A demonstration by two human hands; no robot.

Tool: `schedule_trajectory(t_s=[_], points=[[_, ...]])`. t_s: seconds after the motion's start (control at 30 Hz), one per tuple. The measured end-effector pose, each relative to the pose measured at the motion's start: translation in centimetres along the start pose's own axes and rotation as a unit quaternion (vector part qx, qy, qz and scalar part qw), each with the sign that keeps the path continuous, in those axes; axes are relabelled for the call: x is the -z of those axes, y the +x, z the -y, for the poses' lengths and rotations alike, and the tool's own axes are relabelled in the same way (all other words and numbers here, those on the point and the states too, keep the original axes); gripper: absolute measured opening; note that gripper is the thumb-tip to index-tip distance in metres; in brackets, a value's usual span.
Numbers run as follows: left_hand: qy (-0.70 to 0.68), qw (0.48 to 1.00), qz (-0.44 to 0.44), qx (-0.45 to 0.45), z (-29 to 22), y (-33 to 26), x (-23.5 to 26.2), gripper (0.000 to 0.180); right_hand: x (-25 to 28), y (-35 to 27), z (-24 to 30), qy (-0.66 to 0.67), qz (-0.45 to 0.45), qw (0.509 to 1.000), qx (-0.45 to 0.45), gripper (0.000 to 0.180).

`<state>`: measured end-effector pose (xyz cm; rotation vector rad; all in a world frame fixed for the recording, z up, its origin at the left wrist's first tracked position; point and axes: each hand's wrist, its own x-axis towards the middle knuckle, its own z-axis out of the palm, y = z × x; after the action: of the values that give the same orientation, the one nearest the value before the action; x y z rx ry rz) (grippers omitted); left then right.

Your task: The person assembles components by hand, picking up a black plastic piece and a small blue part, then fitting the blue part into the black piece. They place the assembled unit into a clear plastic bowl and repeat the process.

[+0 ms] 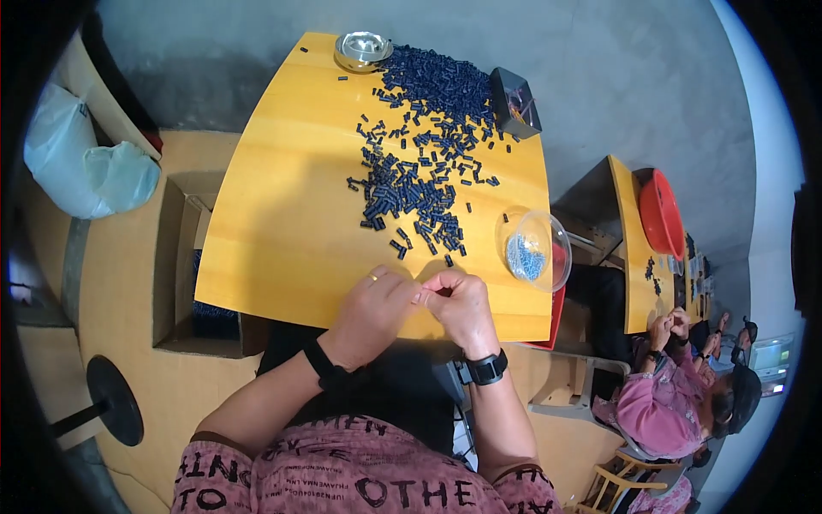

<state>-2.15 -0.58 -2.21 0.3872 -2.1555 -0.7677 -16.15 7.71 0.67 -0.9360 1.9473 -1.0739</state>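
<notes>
My left hand (374, 310) and my right hand (459, 310) meet fingertip to fingertip above the near edge of the yellow table (274, 197). Both are closed in a pinch; whatever sits between the fingers is too small and covered to make out. Just beyond them lies a loose spread of small dark cylindrical parts (411, 190), which thickens into a larger heap (437, 81) at the far edge. To the right of my right hand stands a clear round plastic tub (556, 257) with small light-blue pieces (525, 257) in it.
A shiny metal bowl (363, 51) and a black box (516, 103) flank the far heap. An open cardboard box (169, 283) stands left of the table. On the right, a co-worker in pink (659, 403) sits at another table with a red basin (661, 214). A white bag (68, 163) lies far left.
</notes>
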Motion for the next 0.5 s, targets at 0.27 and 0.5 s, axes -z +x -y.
schedule_trajectory(t_s=[0.27, 0.5], points=[[-0.024, 0.998, -0.004, 0.061, 0.36, 0.03, -0.51, 0.009, -0.07, 0.09, 0.43, -0.082, -0.024, 0.996, 0.03, 0.007], [-0.044, 0.998, 0.001, 0.054, 0.34, 0.46, -0.53, 0.009, 0.18, 0.81, 0.29, -0.11, -0.017, 0.993, 0.045, 0.01]])
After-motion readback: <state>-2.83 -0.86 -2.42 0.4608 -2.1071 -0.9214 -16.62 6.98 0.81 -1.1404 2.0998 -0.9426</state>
